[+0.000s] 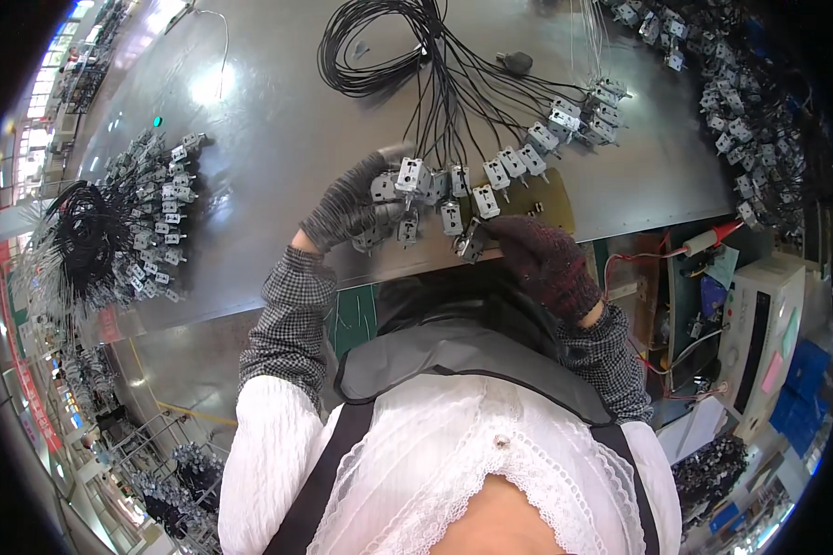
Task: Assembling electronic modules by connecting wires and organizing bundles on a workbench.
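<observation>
My left hand (354,199), in a grey striped glove, is closed around a cluster of small silver box-shaped motors (413,176) with short shafts and black leads. My right hand (544,264), in a dark red and black glove, pinches another such motor (470,242) close to the table's near edge. Its fingertips are partly hidden. Between and beyond my hands, several more motors (511,163) lie in a slanting row. Their black wires (444,83) run away from me into a coiled loop (366,88).
A brownish round-edged plate (553,199) lies beside my right hand. Bundles of wired motors sit at the left (162,217) and far right (740,120) of the metal table (278,120). A dark lump (516,63) lies near the coil. A red-tipped probe (713,238) and a pale instrument box (759,324) stand right.
</observation>
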The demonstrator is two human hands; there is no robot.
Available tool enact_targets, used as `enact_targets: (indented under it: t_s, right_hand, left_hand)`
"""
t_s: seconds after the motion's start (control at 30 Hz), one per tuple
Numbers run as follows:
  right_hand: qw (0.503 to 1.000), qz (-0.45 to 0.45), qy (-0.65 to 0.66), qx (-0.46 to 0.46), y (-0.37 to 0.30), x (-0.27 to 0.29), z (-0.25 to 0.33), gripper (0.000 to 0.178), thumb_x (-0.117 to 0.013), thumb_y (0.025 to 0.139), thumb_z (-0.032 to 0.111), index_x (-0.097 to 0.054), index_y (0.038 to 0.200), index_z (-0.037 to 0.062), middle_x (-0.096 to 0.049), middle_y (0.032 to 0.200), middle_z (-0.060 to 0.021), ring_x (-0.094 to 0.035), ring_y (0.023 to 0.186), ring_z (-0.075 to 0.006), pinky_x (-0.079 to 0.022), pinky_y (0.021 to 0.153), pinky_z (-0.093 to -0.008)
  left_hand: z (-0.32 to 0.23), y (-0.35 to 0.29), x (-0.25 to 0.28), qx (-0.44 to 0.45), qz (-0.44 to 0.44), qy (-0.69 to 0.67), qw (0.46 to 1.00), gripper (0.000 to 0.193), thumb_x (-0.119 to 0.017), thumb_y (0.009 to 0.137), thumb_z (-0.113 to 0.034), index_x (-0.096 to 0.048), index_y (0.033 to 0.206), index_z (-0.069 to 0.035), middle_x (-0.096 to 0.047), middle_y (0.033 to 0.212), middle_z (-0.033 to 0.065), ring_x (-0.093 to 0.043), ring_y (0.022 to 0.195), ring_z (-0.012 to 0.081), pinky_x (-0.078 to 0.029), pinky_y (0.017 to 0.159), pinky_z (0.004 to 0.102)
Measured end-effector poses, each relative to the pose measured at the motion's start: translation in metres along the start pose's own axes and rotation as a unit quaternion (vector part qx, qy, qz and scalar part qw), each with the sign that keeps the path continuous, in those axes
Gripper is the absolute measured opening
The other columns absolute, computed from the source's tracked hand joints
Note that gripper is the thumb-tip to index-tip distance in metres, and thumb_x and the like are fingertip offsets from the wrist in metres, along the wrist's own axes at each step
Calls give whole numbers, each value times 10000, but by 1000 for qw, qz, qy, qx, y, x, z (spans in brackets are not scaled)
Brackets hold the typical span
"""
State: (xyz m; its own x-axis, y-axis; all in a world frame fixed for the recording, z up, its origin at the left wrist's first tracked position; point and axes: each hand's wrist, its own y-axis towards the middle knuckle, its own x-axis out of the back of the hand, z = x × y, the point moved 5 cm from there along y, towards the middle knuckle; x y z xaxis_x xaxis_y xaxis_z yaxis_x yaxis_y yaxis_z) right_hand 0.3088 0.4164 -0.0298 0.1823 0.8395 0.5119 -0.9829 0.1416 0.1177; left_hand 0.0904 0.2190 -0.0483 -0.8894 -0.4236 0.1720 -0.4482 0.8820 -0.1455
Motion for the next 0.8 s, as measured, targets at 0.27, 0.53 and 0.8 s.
enact_targets:
  t_s: [0.27, 0.53, 0.8]
  right_hand:
    - [992, -65, -109, -20, -3, 19, -14, 235, -645, 990, 55, -726, 1209, 86, -757, 1129, -183, -746, 1013, -380, -615, 832, -444]
    - [987, -51, -152, -30, -6, 16, -11, 323, -677, 931, 41, -696, 1252, 62, -741, 1141, -214, -735, 1020, -412, -607, 865, -463]
    - [983, -44, -168, -65, 1, 36, -13, 256, -639, 981, 74, -712, 1226, 70, -752, 1096, -181, -740, 1009, -391, -608, 845, -453]
  left_hand:
    - [-14, -10, 38, -124, -70, -72, 987, 660, -820, 949, -235, -536, 1525, -82, -639, 1400, 97, -638, 1276, 202, -589, 1039, 355]
    - [-91, 22, -45, -126, -164, -208, 956, 482, -720, 1014, -125, -548, 1448, -7, -689, 1233, 116, -723, 985, 167, -635, 804, 273]
    - [-53, 46, -128, -335, -238, 264, 872, 648, -881, 865, -156, -582, 1430, -45, -679, 1116, 152, -690, 996, 297, -586, 850, 422]
